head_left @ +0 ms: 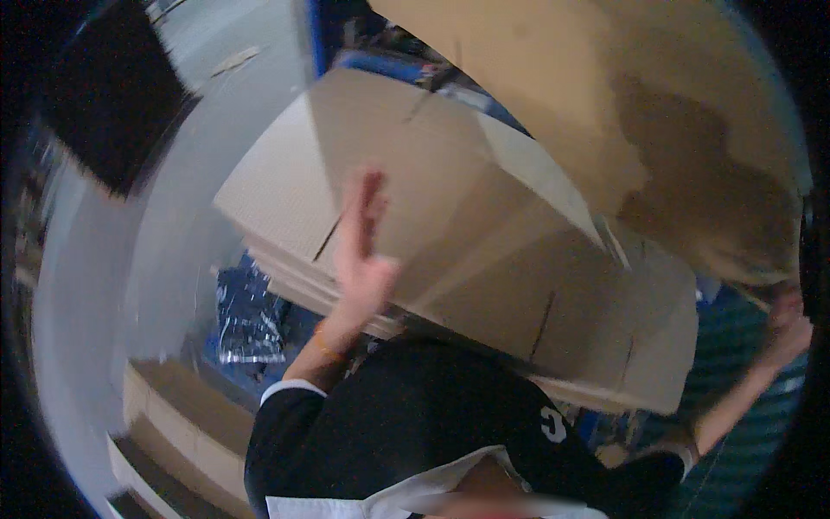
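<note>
A stack of flat cardboard sheets (450, 199) with cut slots lies in front of me. Over its left part hovers my left hand (365, 251), fingers stretched out and holding nothing. At the far right my right hand (788, 327) grips the lower corner of a large cardboard sheet (553, 60). That sheet is raised and tilted across the upper right, and a dark shadow falls on it. The right fingers are partly hidden and blurred.
At the lower left stand cardboard boxes (186, 406). A clear plastic-wrapped dark package (249, 316) lies left of the stack. A large dark box-like object (117, 99) is at the upper left on the grey floor (251, 95). Green ridged material (735, 346) shows at the right.
</note>
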The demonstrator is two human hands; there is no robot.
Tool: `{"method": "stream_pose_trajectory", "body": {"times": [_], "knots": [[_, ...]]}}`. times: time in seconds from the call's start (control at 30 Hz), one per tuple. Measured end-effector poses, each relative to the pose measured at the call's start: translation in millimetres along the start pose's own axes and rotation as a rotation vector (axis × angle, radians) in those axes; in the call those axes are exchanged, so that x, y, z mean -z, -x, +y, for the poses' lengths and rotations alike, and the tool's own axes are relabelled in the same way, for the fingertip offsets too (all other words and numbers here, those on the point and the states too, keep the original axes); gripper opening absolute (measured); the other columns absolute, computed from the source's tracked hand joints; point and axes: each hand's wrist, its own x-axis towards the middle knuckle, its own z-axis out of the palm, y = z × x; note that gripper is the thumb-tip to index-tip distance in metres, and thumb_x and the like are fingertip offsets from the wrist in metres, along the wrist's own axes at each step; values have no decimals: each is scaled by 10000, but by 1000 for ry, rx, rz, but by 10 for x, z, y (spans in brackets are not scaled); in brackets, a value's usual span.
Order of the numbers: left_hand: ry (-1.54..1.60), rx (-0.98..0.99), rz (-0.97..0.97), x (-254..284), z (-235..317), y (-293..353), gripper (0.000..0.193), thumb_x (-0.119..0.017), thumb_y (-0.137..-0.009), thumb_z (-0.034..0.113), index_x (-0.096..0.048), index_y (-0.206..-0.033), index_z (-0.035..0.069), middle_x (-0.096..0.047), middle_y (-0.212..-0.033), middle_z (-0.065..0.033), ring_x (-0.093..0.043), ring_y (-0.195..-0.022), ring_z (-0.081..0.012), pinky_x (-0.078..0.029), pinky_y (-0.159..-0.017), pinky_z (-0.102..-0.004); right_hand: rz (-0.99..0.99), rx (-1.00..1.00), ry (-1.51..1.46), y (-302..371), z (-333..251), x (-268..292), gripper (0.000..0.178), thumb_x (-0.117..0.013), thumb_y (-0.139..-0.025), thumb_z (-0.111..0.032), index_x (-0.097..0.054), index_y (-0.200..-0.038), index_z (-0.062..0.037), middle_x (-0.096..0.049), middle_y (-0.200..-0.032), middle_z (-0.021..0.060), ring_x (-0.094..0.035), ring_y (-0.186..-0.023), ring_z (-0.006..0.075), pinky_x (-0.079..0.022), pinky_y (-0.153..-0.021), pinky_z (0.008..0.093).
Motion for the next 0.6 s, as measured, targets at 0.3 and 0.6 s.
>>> {"method": "stream_pose_trajectory", "body": {"times": [0.3,0.6], "knots": [[299,280,851,1041,448,-613,944,-335,-765,763,-376,-1309,-7,-527,-1183,-150,-494,-1066,-270,-416,-882,-454,-293,-25,-300,1756,-1745,624,302,-512,-893,-327,-543,-791,-44,-555,-875,146,-549,-801,258,-483,-661,395],[60,535,537,1657,-34,-617,533,-583,-830,319,-454,-1275,55,-435,-1292,-173,-444,-1163,-298,-372,-940,-485,1020,-1720,-862,3417,-857,418,634,-426,-905,-499,-349,-1335,-40,-415,-1322,116,-441,-1155,284,-386,-946,383]]}}
